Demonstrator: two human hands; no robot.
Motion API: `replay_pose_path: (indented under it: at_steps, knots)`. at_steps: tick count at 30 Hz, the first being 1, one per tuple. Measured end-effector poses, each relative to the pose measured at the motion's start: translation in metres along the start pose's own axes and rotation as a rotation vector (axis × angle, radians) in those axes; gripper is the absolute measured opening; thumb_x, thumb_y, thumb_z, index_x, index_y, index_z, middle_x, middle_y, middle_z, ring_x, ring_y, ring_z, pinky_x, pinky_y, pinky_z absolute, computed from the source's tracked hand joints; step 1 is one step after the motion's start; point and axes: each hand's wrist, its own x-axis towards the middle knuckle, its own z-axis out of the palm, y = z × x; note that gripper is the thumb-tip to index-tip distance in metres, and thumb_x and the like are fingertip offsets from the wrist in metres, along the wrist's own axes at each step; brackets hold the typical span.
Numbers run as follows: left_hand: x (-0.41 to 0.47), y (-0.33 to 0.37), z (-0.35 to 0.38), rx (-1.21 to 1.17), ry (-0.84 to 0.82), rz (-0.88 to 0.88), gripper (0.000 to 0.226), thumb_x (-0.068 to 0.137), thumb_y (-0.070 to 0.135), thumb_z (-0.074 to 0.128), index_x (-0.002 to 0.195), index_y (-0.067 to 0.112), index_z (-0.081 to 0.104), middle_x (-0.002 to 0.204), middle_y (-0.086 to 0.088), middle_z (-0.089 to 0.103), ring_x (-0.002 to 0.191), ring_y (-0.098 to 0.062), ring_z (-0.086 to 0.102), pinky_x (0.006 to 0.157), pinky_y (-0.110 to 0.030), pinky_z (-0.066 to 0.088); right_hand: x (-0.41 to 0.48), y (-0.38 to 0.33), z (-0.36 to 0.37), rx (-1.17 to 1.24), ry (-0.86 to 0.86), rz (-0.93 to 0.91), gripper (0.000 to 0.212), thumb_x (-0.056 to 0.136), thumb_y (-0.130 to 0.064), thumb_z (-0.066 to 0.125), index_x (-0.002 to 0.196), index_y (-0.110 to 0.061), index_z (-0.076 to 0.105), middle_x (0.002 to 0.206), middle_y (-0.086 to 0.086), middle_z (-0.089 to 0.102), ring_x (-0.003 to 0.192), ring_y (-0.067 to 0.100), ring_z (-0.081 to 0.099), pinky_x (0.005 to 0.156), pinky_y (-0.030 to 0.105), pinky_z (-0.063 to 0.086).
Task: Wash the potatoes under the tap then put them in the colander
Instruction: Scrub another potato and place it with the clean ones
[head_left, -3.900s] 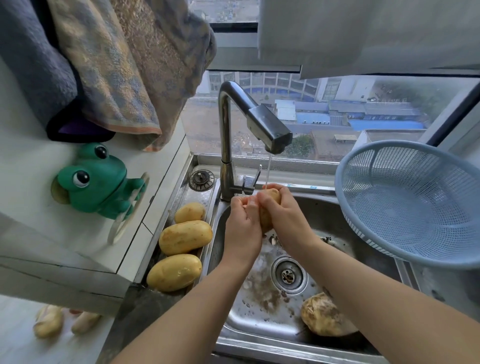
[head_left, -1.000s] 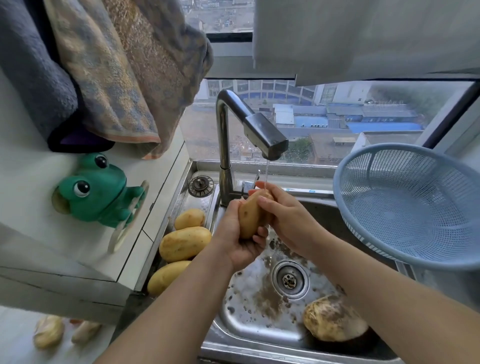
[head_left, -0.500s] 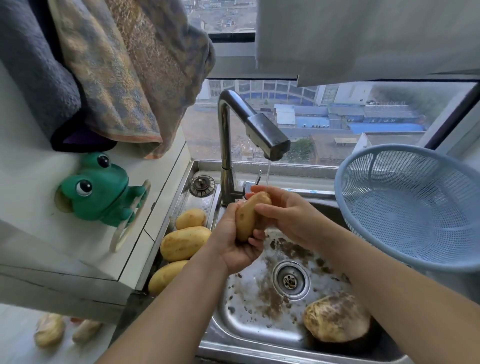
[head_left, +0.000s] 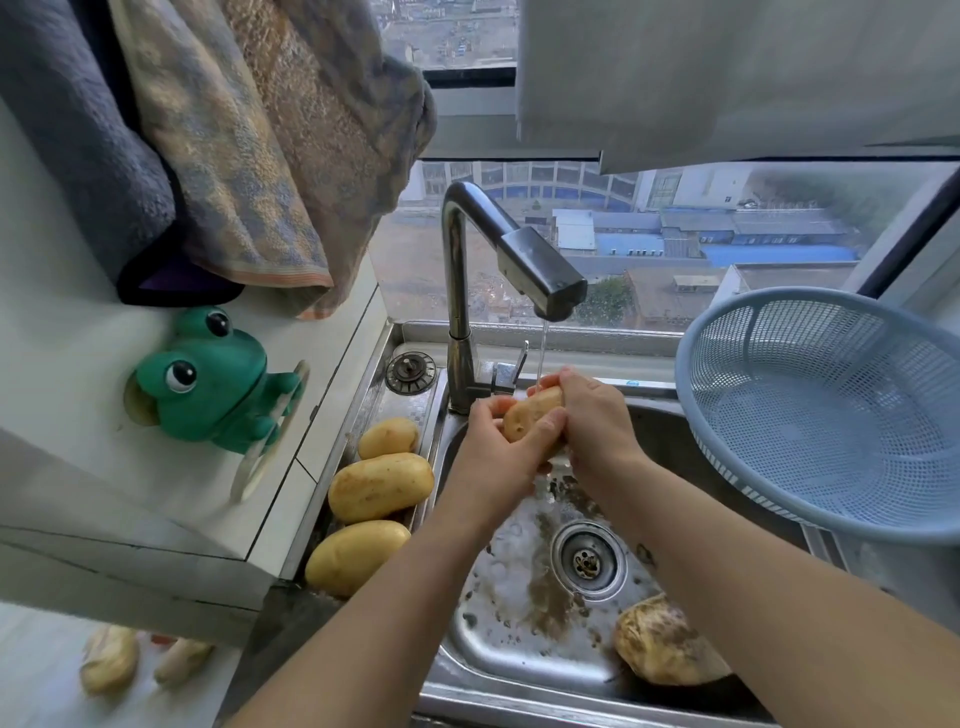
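Yellow-skinned potato (head_left: 530, 415) sits right under the thin water stream (head_left: 541, 348) from the steel tap (head_left: 540, 275), up over the sink (head_left: 519, 670). The left hand (head_left: 493, 457) cups it from the near side and the right hand (head_left: 597, 421) wraps over its far end, fingers (head_left: 545, 431) of both curled snug round it. Three more potatoes (head_left: 382, 486) lie in a row on the ledge left of the basin, a muddy potato (head_left: 665, 647) sits in the basin's near right corner by the drain with dirt smeared about, and the blue colander (head_left: 831, 405) stands tilted at the sink's right edge.
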Motion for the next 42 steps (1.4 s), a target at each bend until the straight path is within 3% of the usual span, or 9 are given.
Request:
replay_pose_path:
  at_steps: [2,5,10,15,21,27,34,40,42]
  knots:
    - [-0.001,-0.005,0.002,0.101,0.045,0.115,0.041,0.090,0.044,0.061,0.121,0.023,0.044,0.110,-0.005,0.064,0.081,-0.016,0.068,0.055,-0.017,0.046,0.000,-0.002,-0.001,-0.050,-0.007,-0.018,0.036,0.102,-0.024,0.043,0.076,-0.010,0.064,0.077,0.009,0.064,0.080,0.027,0.062,0.084,0.046,0.053]
    - [-0.001,-0.002,0.005,-0.007,0.104,0.111,0.037,0.096,0.044,0.049,0.117,0.014,0.053,0.091,-0.001,0.064,0.061,-0.009,0.057,0.048,-0.018,0.041,-0.001,-0.001,-0.003,-0.185,-0.147,-0.117,0.027,0.099,-0.028,0.050,0.095,-0.008,0.067,0.088,0.010,0.068,0.088,0.025,0.064,0.093,0.050,0.053]
    - [0.006,0.001,-0.010,-0.312,0.052,-0.121,0.036,0.101,0.040,0.038,0.094,0.011,0.058,0.056,0.001,0.047,0.043,-0.009,0.036,0.036,-0.019,0.027,-0.005,-0.002,-0.022,-0.322,-0.448,-0.219,0.041,0.078,-0.041,0.070,0.117,-0.034,0.060,0.112,0.004,0.066,0.106,0.020,0.065,0.096,0.043,0.053]
    - [0.008,0.005,-0.020,-0.499,-0.104,-0.347,0.034,0.099,0.045,0.040,0.097,0.012,0.049,0.066,-0.006,0.044,0.035,-0.007,0.035,0.030,-0.013,0.025,0.001,-0.014,-0.040,-0.295,-0.693,-0.136,0.053,0.072,-0.028,0.071,0.123,-0.032,0.058,0.121,0.013,0.064,0.112,0.027,0.064,0.097,0.045,0.052]
    - [0.002,0.007,-0.004,-0.263,0.019,-0.040,0.043,0.100,0.046,0.039,0.107,0.008,0.057,0.063,0.000,0.044,0.046,-0.009,0.038,0.041,-0.021,0.029,0.002,-0.008,-0.020,-0.237,-0.374,-0.237,0.020,0.081,-0.033,0.074,0.100,-0.030,0.071,0.107,0.010,0.069,0.106,0.028,0.065,0.095,0.048,0.053]
    - [0.004,0.009,-0.014,-0.390,-0.037,-0.205,0.038,0.101,0.044,0.038,0.101,0.009,0.053,0.063,-0.004,0.042,0.042,-0.009,0.037,0.034,-0.016,0.027,0.003,-0.019,-0.031,-0.198,-0.659,-0.051,0.036,0.085,-0.021,0.061,0.120,-0.025,0.056,0.128,0.019,0.057,0.119,0.031,0.058,0.104,0.045,0.046]
    - [0.001,0.001,0.006,-0.148,0.063,0.051,0.043,0.101,0.045,0.036,0.109,0.008,0.054,0.070,-0.001,0.049,0.046,-0.008,0.042,0.038,-0.019,0.033,-0.002,-0.006,-0.016,-0.554,-0.265,-0.447,0.026,0.101,-0.027,0.044,0.118,-0.013,0.058,0.097,-0.003,0.062,0.100,0.019,0.061,0.096,0.045,0.048]
    - [0.005,0.009,-0.010,-0.344,0.018,-0.176,0.037,0.102,0.043,0.036,0.094,0.013,0.056,0.056,0.000,0.046,0.041,-0.008,0.036,0.036,-0.017,0.026,0.005,-0.001,-0.030,-0.541,-0.501,-0.267,0.063,0.087,-0.042,0.053,0.144,-0.022,0.038,0.128,0.009,0.058,0.120,0.026,0.056,0.106,0.049,0.042]
    - [0.005,0.010,-0.008,-0.372,0.016,-0.195,0.036,0.102,0.044,0.036,0.090,0.015,0.054,0.057,0.000,0.044,0.039,-0.007,0.036,0.035,-0.016,0.025,0.007,-0.001,-0.031,-0.555,-0.509,-0.288,0.058,0.088,-0.040,0.052,0.142,-0.024,0.040,0.125,0.007,0.058,0.119,0.027,0.056,0.105,0.050,0.042]
